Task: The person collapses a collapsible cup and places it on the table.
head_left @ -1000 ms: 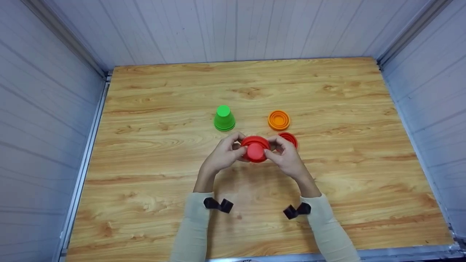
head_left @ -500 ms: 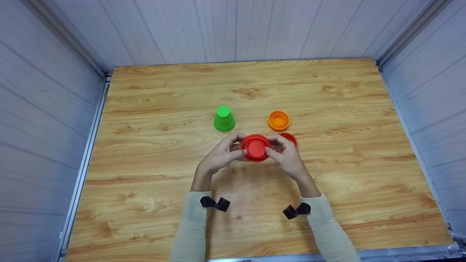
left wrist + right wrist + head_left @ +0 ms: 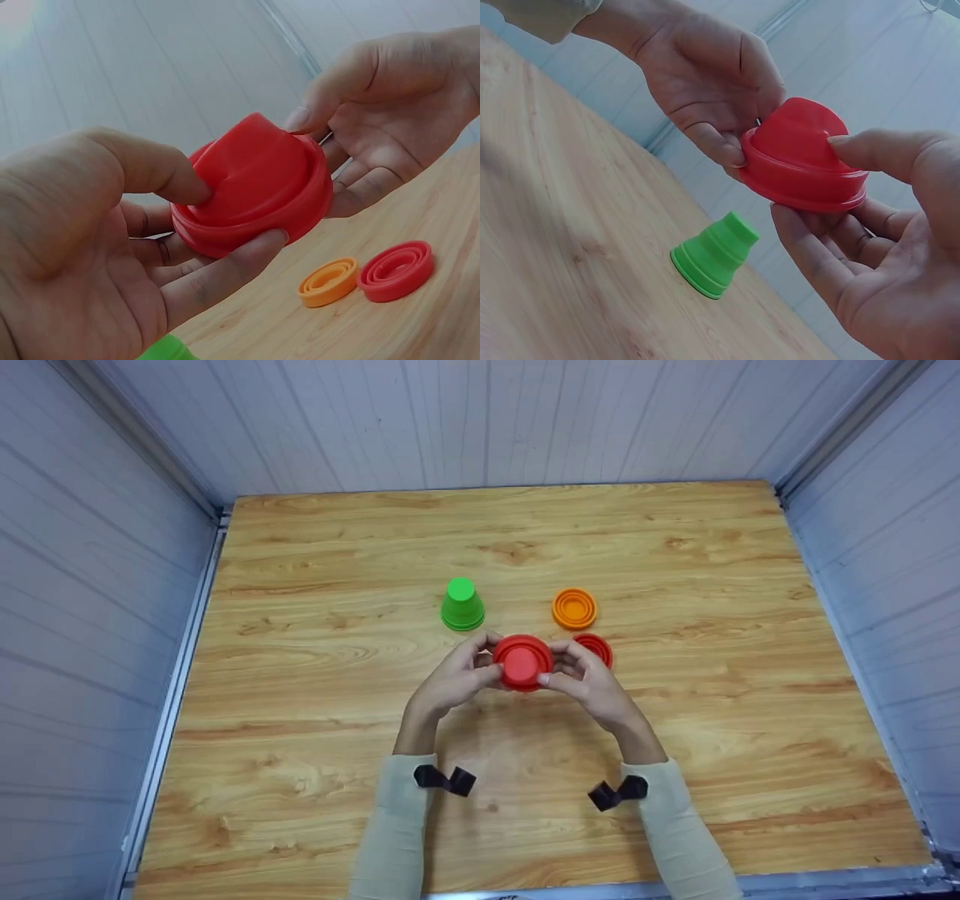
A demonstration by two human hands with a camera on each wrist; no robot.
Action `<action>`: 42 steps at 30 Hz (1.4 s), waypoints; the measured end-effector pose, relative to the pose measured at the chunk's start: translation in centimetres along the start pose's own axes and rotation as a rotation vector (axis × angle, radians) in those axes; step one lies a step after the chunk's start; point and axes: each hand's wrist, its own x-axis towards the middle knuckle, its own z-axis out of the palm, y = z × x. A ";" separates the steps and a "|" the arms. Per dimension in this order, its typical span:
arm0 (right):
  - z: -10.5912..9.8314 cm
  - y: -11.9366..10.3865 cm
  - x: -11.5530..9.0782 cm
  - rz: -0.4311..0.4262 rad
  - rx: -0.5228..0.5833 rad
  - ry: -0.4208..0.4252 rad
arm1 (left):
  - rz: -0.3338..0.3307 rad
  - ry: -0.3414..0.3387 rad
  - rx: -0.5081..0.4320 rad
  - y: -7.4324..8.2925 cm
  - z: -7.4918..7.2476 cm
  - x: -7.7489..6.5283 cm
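Both hands hold a red collapsible silicone cup [image 3: 520,664] above the table, its base facing up toward the head camera. My left hand [image 3: 457,679] pinches its left side, thumb pushing at the dented wall beside the base, fingers under the rim. From the other side my right hand [image 3: 589,682] grips it, thumb on top and fingers below. In the left wrist view the cup [image 3: 259,180] is partly folded, its base leaning out of the rings. The right wrist view shows the same cup [image 3: 806,157] with a lopsided, creased middle.
A green collapsible cup [image 3: 462,604] stands extended, upside down, beyond my left hand. A flattened orange cup [image 3: 574,608] lies beyond my right hand, with a flattened red cup [image 3: 597,649] close by, partly hidden. Pale panel walls [image 3: 480,420] enclose the wooden table [image 3: 315,547].
The held red cup has tilted and shifted slightly to the left and away. My right thumb has slid lower along its side. The cups on the table have stayed put.
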 end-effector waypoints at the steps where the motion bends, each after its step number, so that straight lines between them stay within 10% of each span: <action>1: 0.0 0.0 0.0 0.000 -0.009 0.007 | -0.001 0.007 0.010 0.0 0.0 0.0; 19: 1.1 0.2 0.7 -0.053 -0.086 0.157 | 0.031 0.092 0.215 0.4 0.8 0.5; 25: 1.2 0.1 0.7 -0.074 -0.097 0.214 | 0.018 0.022 0.059 0.2 0.6 0.4; 42: 0.7 -0.1 0.3 -0.013 -0.035 0.045 | 0.014 0.015 0.051 0.4 0.5 0.0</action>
